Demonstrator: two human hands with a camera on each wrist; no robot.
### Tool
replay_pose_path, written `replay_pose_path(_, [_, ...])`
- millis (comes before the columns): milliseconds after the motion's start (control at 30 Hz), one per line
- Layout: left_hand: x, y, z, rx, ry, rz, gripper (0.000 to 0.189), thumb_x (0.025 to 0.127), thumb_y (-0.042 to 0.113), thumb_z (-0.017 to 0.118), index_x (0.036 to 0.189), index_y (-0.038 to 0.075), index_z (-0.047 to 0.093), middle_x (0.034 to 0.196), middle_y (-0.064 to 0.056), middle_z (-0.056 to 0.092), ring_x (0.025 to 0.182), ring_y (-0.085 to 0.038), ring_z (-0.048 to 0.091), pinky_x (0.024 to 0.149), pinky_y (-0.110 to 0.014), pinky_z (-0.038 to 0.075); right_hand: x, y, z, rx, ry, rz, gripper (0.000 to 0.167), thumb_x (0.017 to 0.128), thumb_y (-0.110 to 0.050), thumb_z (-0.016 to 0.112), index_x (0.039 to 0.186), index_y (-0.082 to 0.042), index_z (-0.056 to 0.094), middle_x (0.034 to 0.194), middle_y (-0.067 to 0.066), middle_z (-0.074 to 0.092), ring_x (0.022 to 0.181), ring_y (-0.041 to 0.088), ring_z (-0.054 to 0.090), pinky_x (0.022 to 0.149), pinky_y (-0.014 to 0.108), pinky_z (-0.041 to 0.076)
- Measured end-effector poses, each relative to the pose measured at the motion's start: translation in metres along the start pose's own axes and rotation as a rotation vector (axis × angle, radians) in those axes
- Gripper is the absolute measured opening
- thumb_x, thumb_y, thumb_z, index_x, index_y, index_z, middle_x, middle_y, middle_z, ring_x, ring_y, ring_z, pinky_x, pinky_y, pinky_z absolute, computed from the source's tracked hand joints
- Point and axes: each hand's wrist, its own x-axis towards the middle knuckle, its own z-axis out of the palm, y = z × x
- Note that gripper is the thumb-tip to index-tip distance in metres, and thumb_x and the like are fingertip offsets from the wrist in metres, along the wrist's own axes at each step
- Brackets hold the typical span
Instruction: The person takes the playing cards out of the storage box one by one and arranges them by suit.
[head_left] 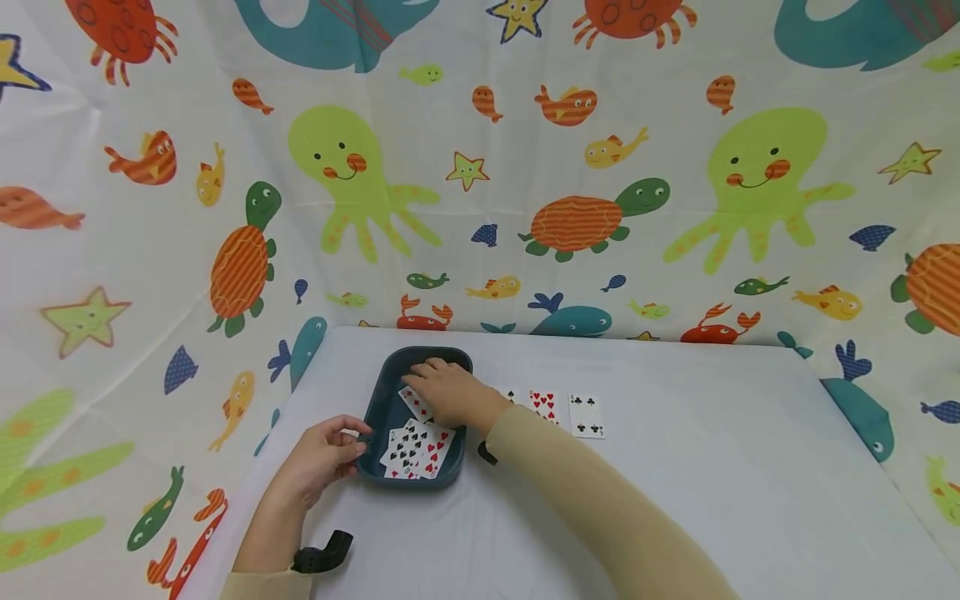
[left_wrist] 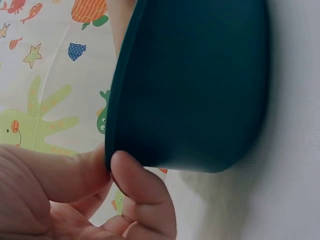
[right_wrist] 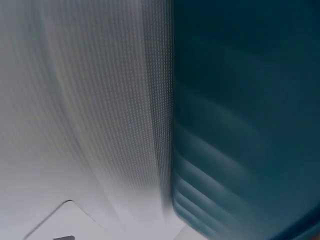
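Observation:
A dark teal plastic tray (head_left: 372,408) stands on the white table, with several playing cards (head_left: 408,446) spread face up in its near end. My left hand (head_left: 318,458) pinches the tray's left rim; the left wrist view has thumb and finger at the rim of the tray (left_wrist: 190,90). Inside the far part of the tray is my right hand (head_left: 448,393), bent downward over a red-pip card (head_left: 415,403). Its fingertips are partly hidden, and I cannot tell whether they grip a card. The right wrist view holds only the tray's outer wall (right_wrist: 235,125) and white cloth.
To the right of the tray, cards lie face up in a row: a heart card (head_left: 543,404), a club card (head_left: 587,416) and one partly covered by my right arm. A patterned sea-animal cloth (head_left: 450,217) hangs behind and to the sides of the table.

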Motion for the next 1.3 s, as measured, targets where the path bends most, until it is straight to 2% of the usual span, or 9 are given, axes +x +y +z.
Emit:
replay_pose_path(167, [0.000, -0.001, 0.002, -0.007, 0.008, 0.002, 0.030, 0.102, 0.004, 0.069, 0.132, -0.001, 0.065, 0.087, -0.006, 0.061, 0.073, -0.023, 0.060, 0.068, -0.030, 0.059, 0.006, -0.001, 0.001, -0.040, -0.043, 0.009, 0.082, 0.096, -0.030, 0.081, 0.166, -0.029, 0.040, 0.171, -0.002, 0.043, 0.160, 0.024, 0.037, 0.130, 0.046, 0.035])
replay_pose_path(367, [0.002, -0.003, 0.004, -0.010, 0.015, 0.006, 0.030, 0.103, 0.004, 0.069, 0.132, -0.001, 0.065, 0.088, -0.005, 0.061, 0.073, -0.023, 0.059, 0.068, -0.029, 0.059, 0.013, 0.003, 0.003, -0.025, -0.099, 0.024, 0.079, 0.098, -0.032, 0.078, 0.166, -0.033, 0.040, 0.168, -0.003, 0.047, 0.155, 0.024, 0.040, 0.130, 0.050, 0.035])
replay_pose_path(533, [0.002, -0.002, 0.008, -0.019, 0.011, 0.008, 0.030, 0.102, 0.003, 0.069, 0.132, -0.001, 0.065, 0.089, -0.006, 0.061, 0.074, -0.022, 0.060, 0.068, -0.029, 0.058, 0.014, 0.006, 0.003, -0.021, -0.110, 0.032, 0.076, 0.097, -0.035, 0.078, 0.165, -0.034, 0.042, 0.161, -0.001, 0.050, 0.149, 0.024, 0.044, 0.129, 0.050, 0.035])
replay_pose_path(700, [0.002, -0.004, 0.009, -0.021, 0.012, 0.018, 0.029, 0.103, 0.002, 0.068, 0.132, -0.002, 0.064, 0.091, -0.007, 0.062, 0.077, -0.022, 0.060, 0.068, -0.029, 0.058, 0.013, 0.007, 0.001, -0.019, -0.100, 0.023, 0.075, 0.098, -0.037, 0.077, 0.164, -0.034, 0.042, 0.156, 0.002, 0.051, 0.141, 0.023, 0.047, 0.127, 0.049, 0.038])
replay_pose_path(933, [0.003, -0.006, 0.010, -0.018, 0.012, 0.011, 0.030, 0.103, 0.003, 0.068, 0.132, -0.001, 0.064, 0.090, -0.007, 0.062, 0.076, -0.022, 0.060, 0.070, -0.028, 0.059, 0.015, 0.011, 0.003, 0.066, -0.060, 0.035, 0.075, 0.095, -0.035, 0.078, 0.162, -0.030, 0.046, 0.150, 0.004, 0.054, 0.130, 0.021, 0.049, 0.123, 0.042, 0.044])
replay_pose_path(1300, [0.003, -0.007, 0.012, -0.030, 0.018, 0.004, 0.029, 0.103, 0.003, 0.067, 0.132, -0.002, 0.063, 0.092, -0.008, 0.063, 0.077, -0.023, 0.060, 0.070, -0.029, 0.060, 0.014, 0.013, 0.005, 0.085, 0.026, 0.026, 0.081, 0.089, -0.040, 0.083, 0.161, -0.029, 0.048, 0.143, 0.005, 0.053, 0.124, 0.021, 0.048, 0.115, 0.043, 0.046])
